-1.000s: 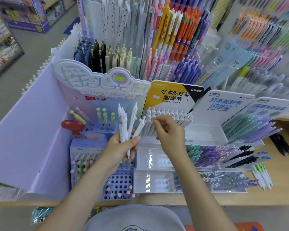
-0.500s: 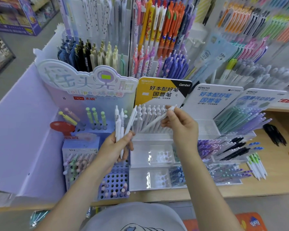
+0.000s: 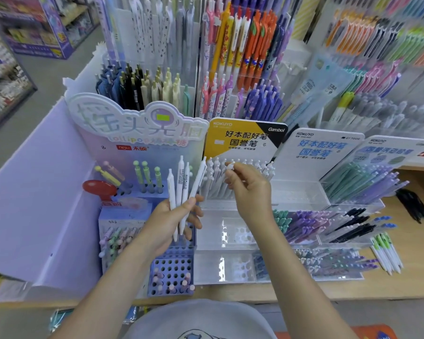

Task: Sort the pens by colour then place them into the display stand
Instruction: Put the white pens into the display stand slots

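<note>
1. White pens (image 3: 181,192): a bundle of about four, fanned out, held upright in the left hand (image 3: 168,221) near the middle of the scene, in front of the lilac lollipop stand (image 3: 132,133).
2. Handling, as a judgement: light, stiff plastic barrels, smooth and likely to slip against one another; best taken at mid-barrel, one at a time, not by the clip or tip.
3. Long axis: close to vertical, push-button ends pointing up and slightly far, tips down into the palm; rightmost pen leaning right toward the clear stand (image 3: 230,216).
4. Left fingers (image 3: 194,201): curled round the lower barrels, thumb pressed across the front, gripping the bundle.
5. Single white pen (image 3: 220,179): held by the right hand (image 3: 251,192) over the far row of white pens (image 3: 240,167) standing under the yellow Kokuyo card (image 3: 242,138); axis steep, top end up, lower end largely hidden among the row.
6. Right fingers (image 3: 230,167): pinched on the top of that pen; seating in the row cannot be told.
7. Surroundings: clear stand tiers nearer, some holes vacant; teal, purple and black pens (image 3: 328,221) in trays to the right; perforated blue block (image 3: 171,272) near left; green-capped white pens (image 3: 384,253) loose on the wooden desk (image 3: 414,265) at far right.
</note>
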Action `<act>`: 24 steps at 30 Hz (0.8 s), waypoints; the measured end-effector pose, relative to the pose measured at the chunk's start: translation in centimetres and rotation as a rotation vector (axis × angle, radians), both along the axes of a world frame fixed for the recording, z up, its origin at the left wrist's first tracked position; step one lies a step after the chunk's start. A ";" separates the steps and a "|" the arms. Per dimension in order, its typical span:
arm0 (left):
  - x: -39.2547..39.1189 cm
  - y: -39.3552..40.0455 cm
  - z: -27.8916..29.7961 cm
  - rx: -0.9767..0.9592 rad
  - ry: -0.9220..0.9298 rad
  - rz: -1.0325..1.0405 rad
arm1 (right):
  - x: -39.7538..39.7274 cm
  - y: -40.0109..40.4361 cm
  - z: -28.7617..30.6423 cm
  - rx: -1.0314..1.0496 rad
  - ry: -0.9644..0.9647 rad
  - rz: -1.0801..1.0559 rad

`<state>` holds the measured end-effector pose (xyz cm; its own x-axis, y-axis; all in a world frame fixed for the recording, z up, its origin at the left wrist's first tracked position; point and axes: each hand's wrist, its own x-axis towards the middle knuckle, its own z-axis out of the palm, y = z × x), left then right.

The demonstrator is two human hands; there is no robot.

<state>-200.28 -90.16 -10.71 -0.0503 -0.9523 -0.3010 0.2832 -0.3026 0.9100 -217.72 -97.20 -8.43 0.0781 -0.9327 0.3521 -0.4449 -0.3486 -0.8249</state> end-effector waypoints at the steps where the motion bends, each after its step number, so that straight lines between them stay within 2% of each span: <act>1: 0.0 0.0 0.0 0.001 0.004 0.004 | 0.1 -0.1 0.2 -0.022 0.017 0.009; 5: 0.2 -0.2 -0.1 0.006 0.020 0.017 | 0.1 -0.3 0.4 -0.085 0.119 0.049; 9: 0.1 -0.4 -0.1 0.005 0.009 0.008 | 0.5 0.1 -0.5 0.004 0.152 0.059; 12: 0.0 -0.5 -0.2 0.002 -0.006 0.014 | 0.9 0.4 -0.7 0.148 0.074 0.006; 15: -0.1 -0.7 -0.3 0.003 -0.021 0.029 | 0.8 0.1 -1.3 0.205 0.055 -0.013; 21: -0.4 -0.7 -0.2 -0.008 -0.031 0.044 | 0.3 0.4 -1.4 0.155 0.107 -0.030; 24: -0.6 -0.6 0.0 -0.014 -0.020 0.025 | 0.0 1.2 0.2 0.188 -0.007 -0.013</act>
